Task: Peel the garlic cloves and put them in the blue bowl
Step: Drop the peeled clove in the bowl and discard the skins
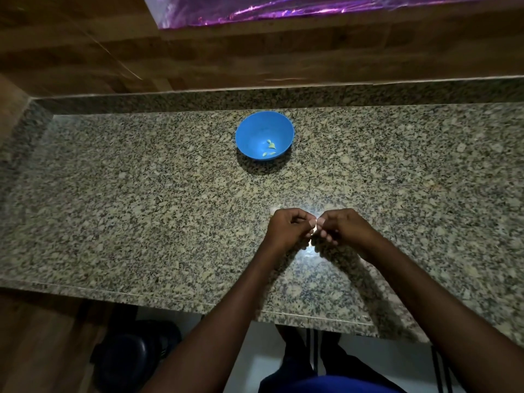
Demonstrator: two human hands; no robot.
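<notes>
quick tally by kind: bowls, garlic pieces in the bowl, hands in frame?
blue bowl: 1
garlic pieces in the bowl: about 4, small and hard to separate
hands: 2, left hand and right hand, both pinching something small and pale between them
Total: about 7

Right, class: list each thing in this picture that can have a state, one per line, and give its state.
blue bowl: upright on the counter, holding a few small pale pieces.
garlic clove: pinched between both hands, mostly hidden; how far it is peeled cannot be told.
left hand: fingers curled, pinching the clove.
right hand: fingers curled, pinching the clove.
pale scrap: lying on the granite counter beyond the left hand.
</notes>
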